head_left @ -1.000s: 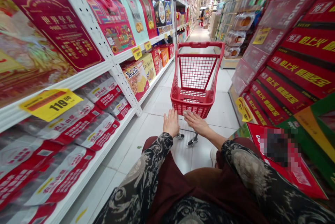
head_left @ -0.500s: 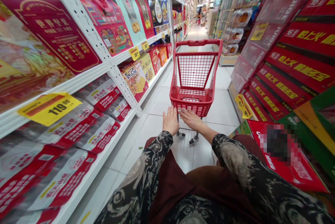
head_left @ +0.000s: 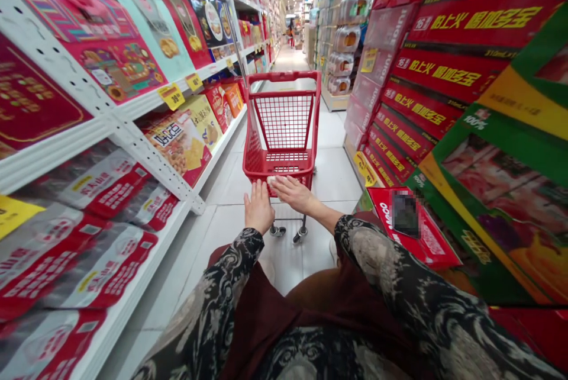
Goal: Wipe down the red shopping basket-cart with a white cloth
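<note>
A small red shopping cart (head_left: 284, 158) with a mesh basket stands in front of me on the tiled floor. My left hand (head_left: 258, 207) is open at the cart's near edge, palm down with fingers stretched forward. Beside it, my right hand (head_left: 290, 193) lies flat and slanted across the same edge, its fingers extended toward the left hand. A tiny white spot shows at the right fingertips; I cannot tell what it is. Whether the palms press on the cart or hover just above it is unclear. The cart's front casters are visible below my hands.
White shelving (head_left: 128, 110) on the left holds gift boxes, snack boxes (head_left: 177, 143) and wrapped bottle packs (head_left: 100, 187). Stacked red drink cartons (head_left: 461, 78) and green fruit-print cartons (head_left: 501, 190) line the right. Bottle packs (head_left: 344, 39) stand farther along the aisle; a distant person (head_left: 291, 32) is there.
My view has swung to the right, so the cart, hands and left shelf appear farther left. More of the right-hand cartons shows. Both hands stay at the cart's near edge.
</note>
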Tool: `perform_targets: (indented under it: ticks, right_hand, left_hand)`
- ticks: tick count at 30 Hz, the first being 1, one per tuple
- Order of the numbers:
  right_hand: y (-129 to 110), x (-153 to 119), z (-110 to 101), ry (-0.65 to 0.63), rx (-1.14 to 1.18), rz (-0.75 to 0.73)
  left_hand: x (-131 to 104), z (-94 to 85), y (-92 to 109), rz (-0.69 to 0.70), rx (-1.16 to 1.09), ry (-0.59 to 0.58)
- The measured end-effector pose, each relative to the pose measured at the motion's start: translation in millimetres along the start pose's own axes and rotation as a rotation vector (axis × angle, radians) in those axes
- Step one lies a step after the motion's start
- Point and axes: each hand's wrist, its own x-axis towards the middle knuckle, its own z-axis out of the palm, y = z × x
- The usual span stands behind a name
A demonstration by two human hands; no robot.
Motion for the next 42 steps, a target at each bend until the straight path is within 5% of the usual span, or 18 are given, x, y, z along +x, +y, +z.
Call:
perform_targets:
  ticks: [5, 8, 13, 17, 23, 27, 35, 42]
  right_hand:
    - [-2, -29, 22, -0.09, -0.032, 0.002]
    - [-2, -35, 11, -0.076, -0.042, 0.006]
    - [5, -22, -23, 0.128, -0.057, 0.023]
    - [15, -17, -21, 0.191, -0.09, -0.043]
    - [14, -40, 10, 0.035, -0.112, 0.008]
    - [10, -54, 9, -0.063, -0.097, 0.008]
    - [18, -40, -23, 0.201, -0.098, 0.07]
    - [15, -67, 12, -0.038, -0.082, 0.144]
  left_hand:
    - [-3, 4.2, 10, 0.058, 0.027, -0.037]
    - [-2, 5.7, 13, 0.067, 0.025, -0.048]
    - [1, 4.3, 16, 0.048, 0.022, -0.043]
    - [2, 4.1, 19, 0.041, 0.023, -0.035]
    - [-3, 4.6, 26, 0.09, 0.003, -0.041]
    - [-5, 9.6, 30, 0.119, 0.003, -0.038]
    - [5, 8.2, 38, 0.089, -0.01, 0.003]
    - [-3, 10.1, 44, 0.174, 0.007, -0.055]
